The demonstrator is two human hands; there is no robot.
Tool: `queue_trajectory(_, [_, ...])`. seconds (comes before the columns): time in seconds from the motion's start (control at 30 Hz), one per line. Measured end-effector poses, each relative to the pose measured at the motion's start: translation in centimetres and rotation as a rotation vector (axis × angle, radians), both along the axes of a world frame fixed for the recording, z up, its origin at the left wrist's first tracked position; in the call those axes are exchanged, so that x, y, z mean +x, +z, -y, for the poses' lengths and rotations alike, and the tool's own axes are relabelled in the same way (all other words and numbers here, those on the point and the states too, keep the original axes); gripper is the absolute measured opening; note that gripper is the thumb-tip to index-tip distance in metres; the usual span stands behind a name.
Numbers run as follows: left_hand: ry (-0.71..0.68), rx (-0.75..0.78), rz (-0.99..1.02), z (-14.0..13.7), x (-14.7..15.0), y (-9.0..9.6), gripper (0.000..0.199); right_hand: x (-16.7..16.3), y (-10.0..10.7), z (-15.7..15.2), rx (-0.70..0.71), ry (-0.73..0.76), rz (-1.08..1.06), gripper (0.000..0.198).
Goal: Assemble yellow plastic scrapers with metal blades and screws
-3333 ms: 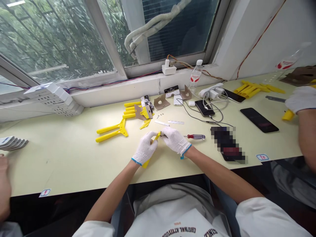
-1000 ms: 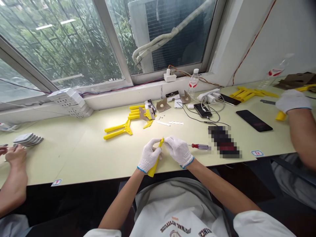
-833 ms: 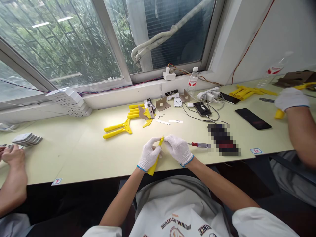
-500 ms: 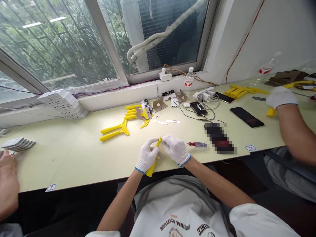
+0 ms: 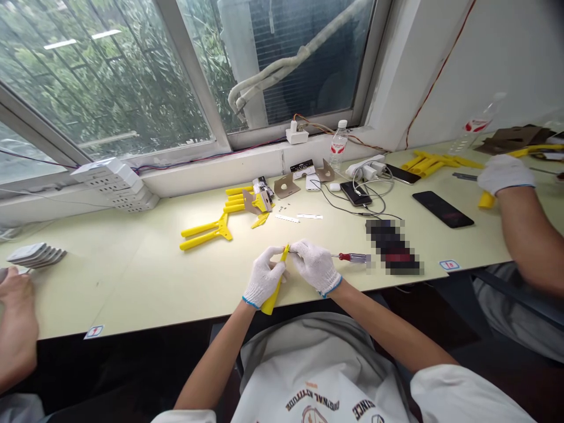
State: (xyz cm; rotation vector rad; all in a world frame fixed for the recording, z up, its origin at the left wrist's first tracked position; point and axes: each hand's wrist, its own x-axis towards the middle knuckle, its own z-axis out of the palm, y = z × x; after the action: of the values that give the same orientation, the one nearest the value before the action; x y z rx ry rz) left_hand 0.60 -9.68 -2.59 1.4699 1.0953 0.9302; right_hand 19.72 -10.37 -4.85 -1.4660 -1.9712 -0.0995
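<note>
My left hand (image 5: pixel 264 276), in a white knit glove with a blue cuff, is closed around a yellow plastic handle piece (image 5: pixel 270 304). The piece slants, with its narrow end up and its wide end near the table edge. At that narrow end, the gloved fingers of my right hand (image 5: pixel 315 267) are pinched together. A screwdriver (image 5: pixel 355 258) with a red and clear handle sticks out to the right behind this hand. Its thin shaft runs behind the fingers, and a dark bit shows between them and the yellow piece. The fingers hide the contact point.
Ahead lie a yellow two-armed frame (image 5: pixel 207 232), more yellow parts (image 5: pixel 235 202), small screws (image 5: pixel 284 207), white strips (image 5: pixel 309 217) and cardboard pieces (image 5: pixel 286 185). Phones (image 5: pixel 443 208), cables (image 5: pixel 376 188) and a bottle (image 5: pixel 338 147) stand rightward. Co-workers' hands (image 5: pixel 506 174) are at both sides.
The whole view has shifted slightly to the right. Both my hands keep nearly the same pose on the yellow piece.
</note>
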Motion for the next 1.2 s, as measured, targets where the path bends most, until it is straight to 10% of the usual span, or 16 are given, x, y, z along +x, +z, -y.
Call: queue_trajectory(1.2, [-0.012, -0.006, -0.01, 0.08, 0.05, 0.33, 0.046, -0.02, 0.44, -0.19, -0.05, 0.009, 0.006, 0.037])
